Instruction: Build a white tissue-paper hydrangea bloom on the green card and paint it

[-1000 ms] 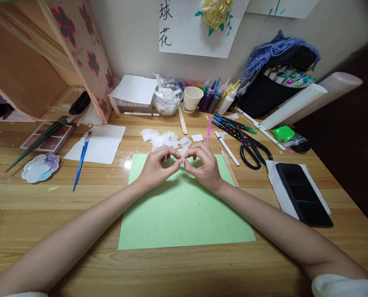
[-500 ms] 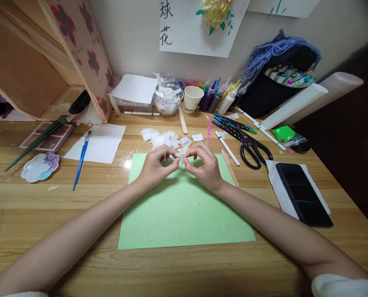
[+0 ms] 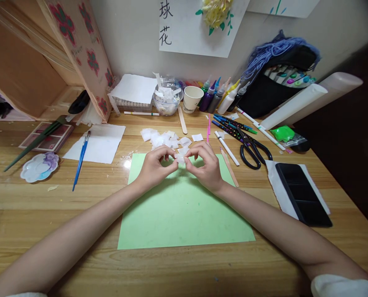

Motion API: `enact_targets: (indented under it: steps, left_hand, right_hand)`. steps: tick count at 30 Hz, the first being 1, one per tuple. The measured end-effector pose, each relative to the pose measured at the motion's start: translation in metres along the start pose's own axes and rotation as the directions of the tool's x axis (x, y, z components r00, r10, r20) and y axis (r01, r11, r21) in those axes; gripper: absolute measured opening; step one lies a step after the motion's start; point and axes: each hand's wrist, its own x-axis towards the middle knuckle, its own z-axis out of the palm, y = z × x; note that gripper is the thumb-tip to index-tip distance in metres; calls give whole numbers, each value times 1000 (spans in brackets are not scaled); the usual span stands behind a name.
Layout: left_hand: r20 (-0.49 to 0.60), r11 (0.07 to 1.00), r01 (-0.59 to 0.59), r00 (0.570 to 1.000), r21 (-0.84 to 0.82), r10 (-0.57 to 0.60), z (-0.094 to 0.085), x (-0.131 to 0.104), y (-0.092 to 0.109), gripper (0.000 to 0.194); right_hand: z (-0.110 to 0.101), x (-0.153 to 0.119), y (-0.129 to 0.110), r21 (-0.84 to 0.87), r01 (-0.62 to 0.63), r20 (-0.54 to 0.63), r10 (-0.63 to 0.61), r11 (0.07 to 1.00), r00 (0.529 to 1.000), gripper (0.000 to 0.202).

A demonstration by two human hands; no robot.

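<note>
Both hands meet over the far part of a green sheet of paper. Between thumb and fingertips, my left hand pinches one side of a small white piece of thin paper. The opposite side is pinched by my right hand. Just beyond the fingers lies a loose pile of small white paper pieces, with a single square piece apart to its right. A wooden stick rests near my right hand, partly over the green sheet's edge.
Black-handled scissors, a white marker and patterned pens lie to the right. A black case rests farther right. Behind stand a paper cup, a bowl of paper scraps and paint bottles. Leftward are brushes and a palette.
My fingertips have drawn slightly apart, and more of the white paper piece shows between them. The things on the table stay put.
</note>
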Motion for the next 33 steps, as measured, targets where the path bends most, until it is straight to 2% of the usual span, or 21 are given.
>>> enact_targets:
  steps: [4, 10, 14, 18, 21, 25, 28, 33]
  left_hand:
    - [1, 1000, 14, 1000, -3, -14, -1, 0, 2, 3]
    - [65, 998, 35, 997, -43, -32, -7, 2, 10, 17]
    - [54, 999, 40, 998, 0, -39, -5, 1, 9, 14]
    - [21, 999, 53, 998, 1, -53, -3, 1, 7, 13]
    - [20, 1000, 30, 999, -1, -30, -3, 1, 8, 12]
    - [51, 999, -30, 998, 17, 29, -3, 0, 9, 12]
    - [80, 998, -60, 995, 11, 59, -3, -1, 8, 11]
    - [93, 999, -46, 995, 21, 44, -3, 0, 8, 9]
  right_hand:
    - [-1, 0, 0, 2, -18, -22, 18, 1000, 1000, 6]
    - [1, -1, 1, -27, 29, 9, -29, 999, 1000, 8]
    - [2, -1, 1, -44, 71, 38, -69, 996, 997, 7]
    - [1, -1, 0, -13, 52, 13, -52, 999, 999, 7]
    - [-1, -1, -2, 10, 15, -15, -15, 1000, 1000, 13]
    - [0, -1, -2, 35, -7, 11, 6, 999, 1000, 19]
    - [1, -1, -1, 42, -2, 33, 0, 999, 999, 14]
    - [1, -1, -1, 51, 0, 17, -1, 999, 1000, 11]
